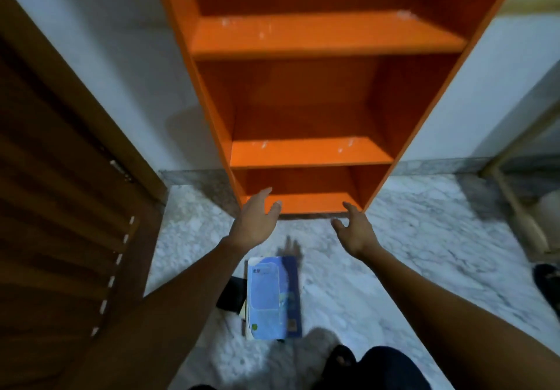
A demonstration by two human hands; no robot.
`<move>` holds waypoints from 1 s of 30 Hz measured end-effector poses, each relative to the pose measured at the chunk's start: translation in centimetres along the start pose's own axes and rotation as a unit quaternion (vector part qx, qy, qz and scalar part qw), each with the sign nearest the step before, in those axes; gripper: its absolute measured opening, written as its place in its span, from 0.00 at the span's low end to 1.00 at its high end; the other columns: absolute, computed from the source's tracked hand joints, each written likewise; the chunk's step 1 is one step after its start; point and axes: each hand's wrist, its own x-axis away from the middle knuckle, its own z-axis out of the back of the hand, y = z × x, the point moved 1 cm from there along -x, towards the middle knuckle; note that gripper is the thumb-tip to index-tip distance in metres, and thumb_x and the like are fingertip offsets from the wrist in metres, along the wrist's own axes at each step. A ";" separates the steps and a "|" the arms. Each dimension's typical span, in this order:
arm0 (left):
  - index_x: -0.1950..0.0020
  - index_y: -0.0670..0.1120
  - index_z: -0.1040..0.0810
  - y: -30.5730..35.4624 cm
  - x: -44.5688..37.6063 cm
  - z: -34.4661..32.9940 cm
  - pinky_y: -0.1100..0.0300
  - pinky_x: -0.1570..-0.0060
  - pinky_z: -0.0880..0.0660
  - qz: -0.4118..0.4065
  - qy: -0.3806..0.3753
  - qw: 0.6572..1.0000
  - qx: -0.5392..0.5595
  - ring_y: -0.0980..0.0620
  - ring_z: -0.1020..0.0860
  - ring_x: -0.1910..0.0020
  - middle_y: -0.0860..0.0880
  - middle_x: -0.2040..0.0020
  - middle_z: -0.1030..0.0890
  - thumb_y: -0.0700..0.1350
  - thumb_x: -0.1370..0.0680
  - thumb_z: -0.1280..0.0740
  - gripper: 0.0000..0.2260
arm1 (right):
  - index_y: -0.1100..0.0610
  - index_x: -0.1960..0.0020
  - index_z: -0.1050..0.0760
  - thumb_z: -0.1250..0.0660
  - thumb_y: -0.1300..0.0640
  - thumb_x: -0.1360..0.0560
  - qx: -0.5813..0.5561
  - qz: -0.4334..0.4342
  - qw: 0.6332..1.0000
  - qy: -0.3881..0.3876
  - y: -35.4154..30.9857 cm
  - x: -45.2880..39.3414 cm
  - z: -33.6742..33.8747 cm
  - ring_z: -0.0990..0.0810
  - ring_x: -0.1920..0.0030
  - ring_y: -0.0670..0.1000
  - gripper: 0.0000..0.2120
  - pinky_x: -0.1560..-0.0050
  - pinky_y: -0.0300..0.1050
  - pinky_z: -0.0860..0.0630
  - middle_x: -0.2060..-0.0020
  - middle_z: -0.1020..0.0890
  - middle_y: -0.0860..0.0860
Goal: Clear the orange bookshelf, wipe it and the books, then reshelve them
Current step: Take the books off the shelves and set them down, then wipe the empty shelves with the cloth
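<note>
Books [272,297] on floor [409,253] before bookshelf [312,151]

White wall [121,56], grey-white marble floor [409,268], brown louvred wooden door [54,207] at left, dim light

One orange bookshelf [312,86], three shelf boards visible; one stack of books [272,298] on floor; two hands
</note>
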 end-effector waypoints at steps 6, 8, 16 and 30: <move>0.20 0.50 0.41 17.0 3.6 9.7 0.46 0.26 0.37 -0.054 -0.004 0.998 -0.039 0.46 0.37 0.23 0.49 0.20 0.38 0.58 0.16 0.42 0.27 | 0.58 0.24 0.39 0.39 0.46 0.20 -0.047 0.000 0.998 0.046 -9.9 6.3 16.2 0.27 0.33 0.63 0.29 0.36 0.56 0.28 0.33 0.26 0.61; 0.20 0.49 0.40 22.3 4.8 12.2 0.49 0.25 0.40 -0.081 0.001 0.995 -0.058 0.47 0.38 0.22 0.48 0.20 0.37 0.56 0.16 0.42 0.26 | 0.59 0.23 0.39 0.38 0.48 0.19 -0.052 0.004 0.997 0.063 -12.7 8.7 21.1 0.29 0.31 0.63 0.28 0.34 0.55 0.31 0.29 0.29 0.61; 0.21 0.47 0.38 39.1 8.8 19.2 0.55 0.25 0.41 -0.225 0.054 0.970 -0.080 0.48 0.37 0.23 0.47 0.22 0.35 0.54 0.16 0.41 0.25 | 0.55 0.24 0.38 0.38 0.48 0.19 -0.012 0.028 0.981 0.192 -20.2 16.1 37.0 0.29 0.30 0.60 0.26 0.33 0.55 0.31 0.28 0.31 0.60; 0.22 0.49 0.35 60.4 14.8 24.4 0.51 0.26 0.37 -0.445 0.126 0.884 -0.074 0.49 0.33 0.25 0.49 0.24 0.31 0.56 0.17 0.41 0.25 | 0.56 0.26 0.34 0.36 0.50 0.20 0.000 0.124 0.918 0.376 -25.5 24.7 56.4 0.28 0.31 0.55 0.24 0.32 0.49 0.33 0.31 0.27 0.57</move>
